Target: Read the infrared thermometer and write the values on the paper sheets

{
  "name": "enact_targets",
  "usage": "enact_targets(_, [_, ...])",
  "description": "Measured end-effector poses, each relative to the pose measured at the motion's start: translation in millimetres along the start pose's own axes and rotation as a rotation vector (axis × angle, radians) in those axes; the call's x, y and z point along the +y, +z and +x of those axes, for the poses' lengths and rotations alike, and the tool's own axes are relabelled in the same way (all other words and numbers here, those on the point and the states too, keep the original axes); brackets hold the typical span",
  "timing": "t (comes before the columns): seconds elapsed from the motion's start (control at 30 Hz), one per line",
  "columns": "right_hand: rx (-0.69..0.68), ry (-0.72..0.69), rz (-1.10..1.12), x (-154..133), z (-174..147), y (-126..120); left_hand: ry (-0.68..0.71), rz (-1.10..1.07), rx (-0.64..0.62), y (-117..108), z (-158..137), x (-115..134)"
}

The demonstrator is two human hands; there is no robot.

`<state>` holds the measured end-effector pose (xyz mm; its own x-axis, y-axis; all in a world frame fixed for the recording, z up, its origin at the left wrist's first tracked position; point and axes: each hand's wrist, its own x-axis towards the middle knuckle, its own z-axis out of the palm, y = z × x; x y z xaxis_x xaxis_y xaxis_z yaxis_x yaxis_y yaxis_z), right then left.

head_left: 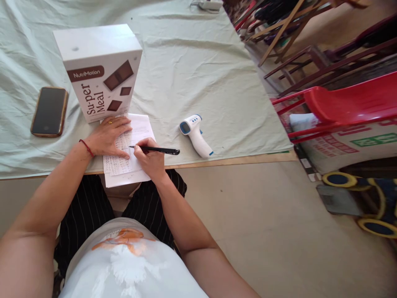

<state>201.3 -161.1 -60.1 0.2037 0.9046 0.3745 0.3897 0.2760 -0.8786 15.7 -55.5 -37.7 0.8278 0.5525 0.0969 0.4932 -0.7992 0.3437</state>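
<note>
My right hand [151,159] grips a black pen [164,150], its tip at the sheets of paper [141,128]. Rows of small handwriting cover the left part of the top sheet. Flat across that written part lies my left hand [109,135], fingers spread, with a ring and a red wrist string. The papers overhang the table's near edge a little. Just beyond my left hand stands a white box [102,82] lettered "NutriMotion Su-per Meal". To the right of my right hand rests a white and blue infrared thermometer [197,138].
A phone [49,111] with a dark screen lies left of the box. Pale green cloth [198,70] covers the table. On the right are a red plastic chair [350,101], a printed sack [338,149] and a yellow-and-blue wheeled item [378,194].
</note>
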Motion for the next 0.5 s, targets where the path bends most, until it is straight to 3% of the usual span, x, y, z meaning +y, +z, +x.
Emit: enact_targets(0.5, [0.021, 0.022, -0.030, 0.4, 0.0, 1.3, 0.051, -0.085, 0.071, 4.4, -1.0, -7.7])
